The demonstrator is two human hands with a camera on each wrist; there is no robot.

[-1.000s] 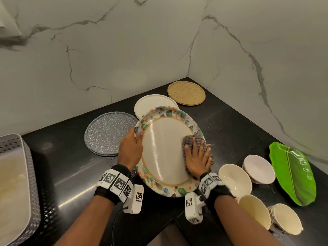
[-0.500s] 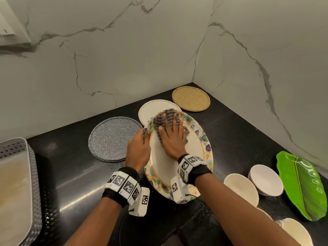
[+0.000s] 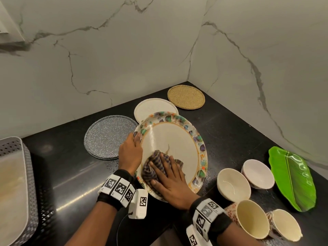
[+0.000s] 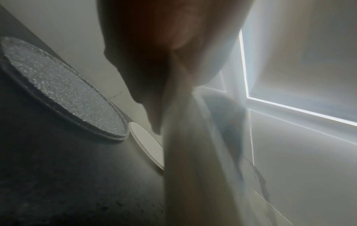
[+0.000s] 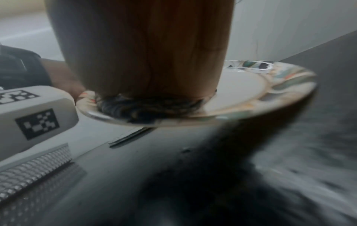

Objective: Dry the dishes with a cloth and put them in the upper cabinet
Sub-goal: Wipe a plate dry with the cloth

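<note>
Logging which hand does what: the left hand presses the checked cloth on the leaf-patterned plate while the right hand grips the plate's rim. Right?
Hands are swapped. In the head view the right hand presses the checked cloth on the leaf-patterned plate, and the left hand grips the rim.

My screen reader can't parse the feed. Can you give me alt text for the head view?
The right hand presses a checked cloth flat on a leaf-patterned plate whose left rim the left hand grips, above a black counter. Bowls, cups and a green leaf tray sit to the right.
</note>
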